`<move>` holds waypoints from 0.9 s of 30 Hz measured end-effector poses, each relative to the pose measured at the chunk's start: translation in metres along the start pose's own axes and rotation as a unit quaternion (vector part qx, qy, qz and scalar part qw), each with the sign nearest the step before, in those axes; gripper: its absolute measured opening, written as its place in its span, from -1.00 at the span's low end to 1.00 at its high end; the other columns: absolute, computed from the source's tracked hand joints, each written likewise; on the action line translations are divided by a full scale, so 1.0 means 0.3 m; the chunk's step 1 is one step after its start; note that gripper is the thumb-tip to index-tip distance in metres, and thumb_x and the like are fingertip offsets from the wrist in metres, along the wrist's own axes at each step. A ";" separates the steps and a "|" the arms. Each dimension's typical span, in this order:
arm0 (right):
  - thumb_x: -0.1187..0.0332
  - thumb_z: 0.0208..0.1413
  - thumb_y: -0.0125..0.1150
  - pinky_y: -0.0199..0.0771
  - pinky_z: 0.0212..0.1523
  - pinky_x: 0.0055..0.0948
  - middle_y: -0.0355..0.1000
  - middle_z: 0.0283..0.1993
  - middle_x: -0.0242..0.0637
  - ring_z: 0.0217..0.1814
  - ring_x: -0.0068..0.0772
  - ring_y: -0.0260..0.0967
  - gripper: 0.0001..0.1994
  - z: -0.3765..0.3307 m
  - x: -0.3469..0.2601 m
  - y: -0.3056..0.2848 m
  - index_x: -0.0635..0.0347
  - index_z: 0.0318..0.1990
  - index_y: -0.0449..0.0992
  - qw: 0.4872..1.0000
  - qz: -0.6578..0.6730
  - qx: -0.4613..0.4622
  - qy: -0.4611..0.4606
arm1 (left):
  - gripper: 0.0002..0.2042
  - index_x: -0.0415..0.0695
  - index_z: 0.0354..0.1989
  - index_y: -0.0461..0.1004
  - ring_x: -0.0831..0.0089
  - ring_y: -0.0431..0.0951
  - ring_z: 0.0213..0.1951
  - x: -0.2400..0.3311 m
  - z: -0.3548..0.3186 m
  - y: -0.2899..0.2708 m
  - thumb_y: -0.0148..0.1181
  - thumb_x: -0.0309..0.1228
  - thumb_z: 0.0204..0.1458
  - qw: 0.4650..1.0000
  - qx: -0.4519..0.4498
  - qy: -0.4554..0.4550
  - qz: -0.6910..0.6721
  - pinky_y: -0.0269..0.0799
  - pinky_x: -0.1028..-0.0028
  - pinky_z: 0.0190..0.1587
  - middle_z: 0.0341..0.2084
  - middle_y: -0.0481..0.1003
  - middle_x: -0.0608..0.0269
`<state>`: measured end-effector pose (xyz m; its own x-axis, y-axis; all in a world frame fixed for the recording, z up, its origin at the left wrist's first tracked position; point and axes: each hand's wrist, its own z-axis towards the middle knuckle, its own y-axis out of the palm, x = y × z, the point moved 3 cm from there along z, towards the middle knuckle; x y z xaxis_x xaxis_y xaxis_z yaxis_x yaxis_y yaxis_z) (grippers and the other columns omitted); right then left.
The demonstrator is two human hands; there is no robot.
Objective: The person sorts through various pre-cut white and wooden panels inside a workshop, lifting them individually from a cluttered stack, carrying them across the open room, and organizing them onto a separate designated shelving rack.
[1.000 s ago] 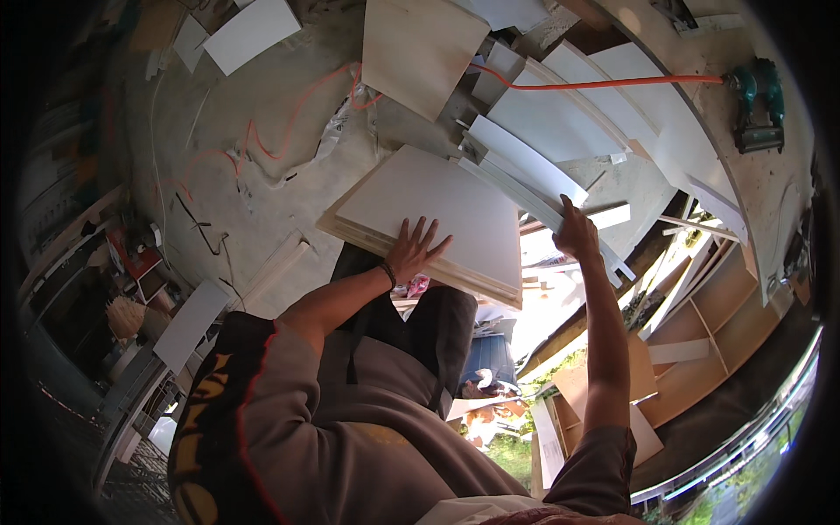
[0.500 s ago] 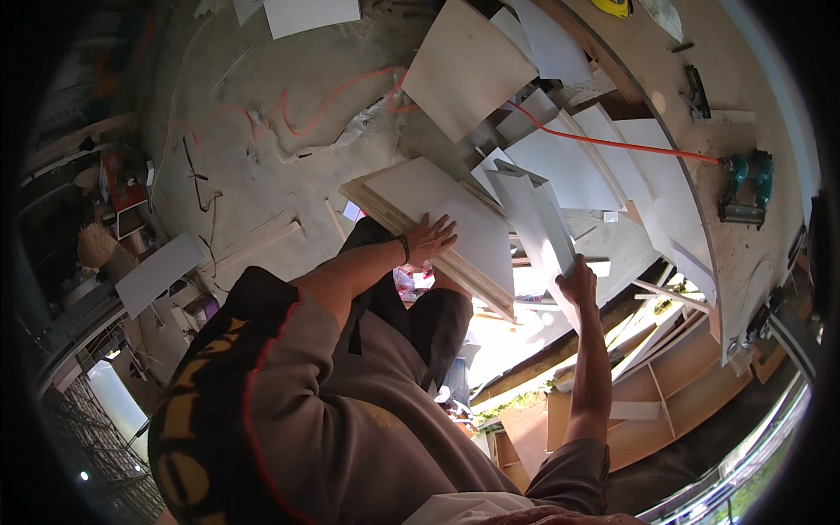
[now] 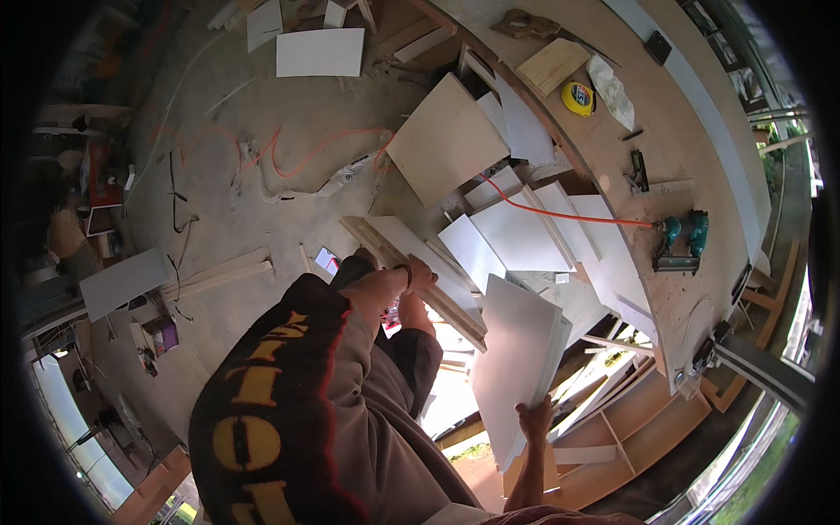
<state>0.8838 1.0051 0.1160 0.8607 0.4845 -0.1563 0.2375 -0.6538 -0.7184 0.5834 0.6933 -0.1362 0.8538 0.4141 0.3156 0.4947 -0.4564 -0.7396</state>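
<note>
Right hand [image 3: 534, 420] grips the lower edge of a stack of white panels [image 3: 516, 363], fingers closed on it; I see the stack standing tilted on edge, flat, smooth and rectangular, with thin pale edges showing several sheets. Left hand [image 3: 418, 273] lies palm down, fingers spread flat, on a long wooden board [image 3: 420, 262] with a raw layered edge, just left of the stack. Beyond them more white sheets [image 3: 516, 232] lie overlapped beside a bare plywood square [image 3: 446, 140]. On the curved wooden counter [image 3: 691, 149] I make out a teal power tool [image 3: 682, 241], a yellow tape measure [image 3: 577, 98] and an orange cord [image 3: 560, 213].
</note>
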 end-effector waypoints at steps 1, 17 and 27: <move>0.37 -0.22 0.40 0.53 0.01 -0.02 0.50 -0.07 0.23 -0.04 0.23 0.52 -0.36 -0.038 0.013 0.007 0.44 0.07 0.34 1.000 0.000 0.000 -0.006 | -0.55 -0.17 -0.03 0.42 0.09 0.65 -0.15 -0.041 -0.019 0.029 0.34 -0.38 -0.16 1.000 -0.009 -0.014 -0.009 0.55 -0.01 -0.26 -0.25 0.61 0.05; 0.40 -0.31 0.53 0.50 0.06 -0.15 0.54 -0.07 -0.03 -0.03 -0.05 0.52 -0.37 -0.298 -0.005 0.184 0.36 0.02 0.44 0.997 0.059 -0.043 0.008 | -0.49 -0.29 -0.02 0.33 0.00 0.64 -0.18 -0.418 -0.851 -0.106 0.30 -0.38 -0.19 0.941 0.103 -0.231 -0.226 0.55 0.14 -0.11 -0.29 0.60 -0.11; 0.39 -0.35 0.54 0.47 0.07 -0.11 0.53 -0.04 0.05 0.00 0.04 0.51 -0.35 -0.404 -0.771 0.193 0.38 0.01 0.45 0.997 -0.023 0.006 -0.077 | -0.44 -0.27 -0.01 0.29 -0.02 0.64 -0.19 -0.645 -1.428 0.228 0.33 -0.31 -0.22 0.788 0.199 -0.451 -0.369 0.53 0.12 -0.08 -0.31 0.60 -0.08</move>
<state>0.7529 0.7846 0.1928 0.7696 0.5974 -0.2252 0.2685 -0.6229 -0.7348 0.5213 0.2447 0.0069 -0.1941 0.9243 0.3287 0.5596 0.3795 -0.7368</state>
